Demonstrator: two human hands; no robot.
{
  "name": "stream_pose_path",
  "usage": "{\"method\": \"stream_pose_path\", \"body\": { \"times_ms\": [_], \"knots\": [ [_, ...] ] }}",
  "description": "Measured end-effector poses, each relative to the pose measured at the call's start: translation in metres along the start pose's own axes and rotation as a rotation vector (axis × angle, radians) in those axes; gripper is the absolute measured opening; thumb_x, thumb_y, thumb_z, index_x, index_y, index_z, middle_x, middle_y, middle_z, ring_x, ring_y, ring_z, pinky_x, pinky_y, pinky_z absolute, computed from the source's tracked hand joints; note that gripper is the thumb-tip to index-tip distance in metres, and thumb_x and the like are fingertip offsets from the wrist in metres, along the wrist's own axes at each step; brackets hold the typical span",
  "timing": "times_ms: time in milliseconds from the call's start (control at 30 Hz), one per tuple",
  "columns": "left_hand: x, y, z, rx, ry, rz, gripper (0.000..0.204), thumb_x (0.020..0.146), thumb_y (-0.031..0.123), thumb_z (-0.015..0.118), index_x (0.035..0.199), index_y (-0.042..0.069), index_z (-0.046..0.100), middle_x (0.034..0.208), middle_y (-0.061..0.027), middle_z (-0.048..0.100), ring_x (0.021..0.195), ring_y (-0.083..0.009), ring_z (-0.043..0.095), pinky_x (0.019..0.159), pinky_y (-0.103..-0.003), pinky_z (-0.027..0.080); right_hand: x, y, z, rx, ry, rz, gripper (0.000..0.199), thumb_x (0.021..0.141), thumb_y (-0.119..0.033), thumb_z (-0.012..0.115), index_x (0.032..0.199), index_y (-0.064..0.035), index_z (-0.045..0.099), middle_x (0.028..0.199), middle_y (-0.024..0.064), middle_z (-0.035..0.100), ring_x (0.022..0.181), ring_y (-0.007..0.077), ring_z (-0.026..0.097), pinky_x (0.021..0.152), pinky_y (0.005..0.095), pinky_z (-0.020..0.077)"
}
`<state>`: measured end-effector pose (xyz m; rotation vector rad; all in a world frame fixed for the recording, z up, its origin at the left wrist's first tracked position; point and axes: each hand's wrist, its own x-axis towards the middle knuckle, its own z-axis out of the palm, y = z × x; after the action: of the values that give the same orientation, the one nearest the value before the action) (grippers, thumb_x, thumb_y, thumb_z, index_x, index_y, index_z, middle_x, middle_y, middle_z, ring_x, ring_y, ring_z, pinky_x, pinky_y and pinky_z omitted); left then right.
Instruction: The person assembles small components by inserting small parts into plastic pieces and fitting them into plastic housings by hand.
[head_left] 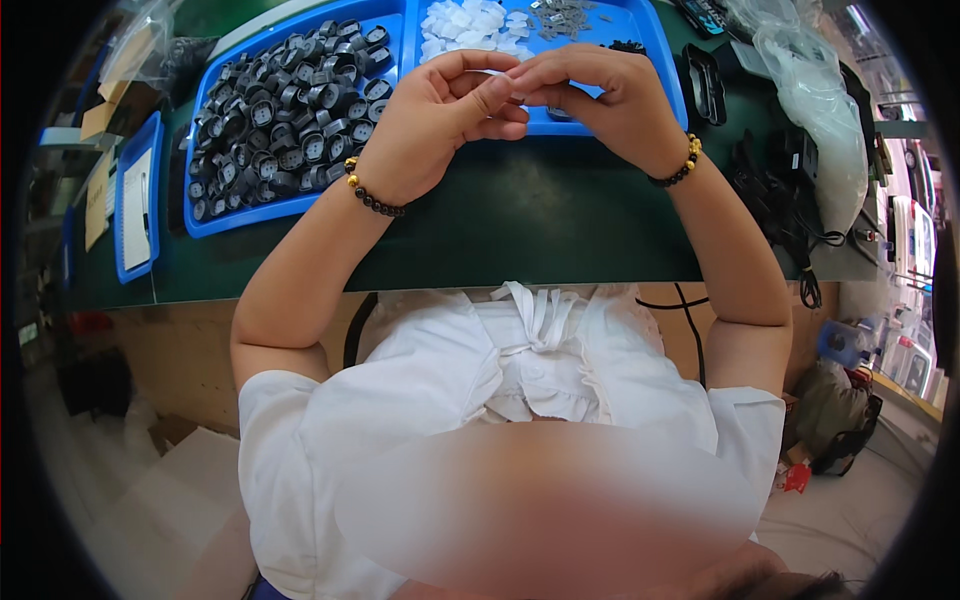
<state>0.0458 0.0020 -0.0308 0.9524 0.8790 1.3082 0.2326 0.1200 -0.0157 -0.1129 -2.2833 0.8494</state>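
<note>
Blue trays (300,205) hold black parts (285,110) and white pieces (465,25) on a dark green table (520,230).

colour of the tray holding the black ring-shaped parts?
Blue. The tray sits on the dark green table, left of the hands; the head view shows it clearly.

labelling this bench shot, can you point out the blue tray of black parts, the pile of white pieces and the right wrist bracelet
blue tray of black parts (232,216): head view, bare front rim
pile of white pieces (465,24): head view, middle of the heap
right wrist bracelet (680,170): head view, dark beads on the wrist

Assembly workshop: blue parts trays (205,215), green workbench (520,230)
</note>
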Motion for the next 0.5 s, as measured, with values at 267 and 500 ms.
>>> {"method": "stream_pose_path", "body": {
  "times_ms": [267,500],
  "knots": [
    [-0.006,-0.001,0.005,0.059,0.086,0.057,0.032,0.094,0.010,0.063,0.124,0.000,0.059,0.103,-0.0073,0.066,0.092,-0.0132,0.067,0.084,-0.025,0.056,-0.019,0.029,-0.058,-0.310,0.282,0.278,0.012,0.087,-0.010,0.070,0.097,-0.0049,0.073,0.092,0.0026,0.071,0.077,0.0111,0.065,0.068,0.0228,0.0513],
    [-0.004,-0.011,0.005,0.058,0.150,-0.011,0.033,0.094,0.007,0.060,0.126,-0.001,0.059,0.115,-0.0097,0.064,0.102,-0.0157,0.066,0.093,-0.025,0.051,-0.026,0.036,-0.033,-0.736,-0.059,0.228,0.008,0.080,-0.015,0.071,0.086,-0.0086,0.072,0.092,0.0032,0.060,0.094,0.0227,0.056,0.082,0.0334,0.0472]
  ]
}}
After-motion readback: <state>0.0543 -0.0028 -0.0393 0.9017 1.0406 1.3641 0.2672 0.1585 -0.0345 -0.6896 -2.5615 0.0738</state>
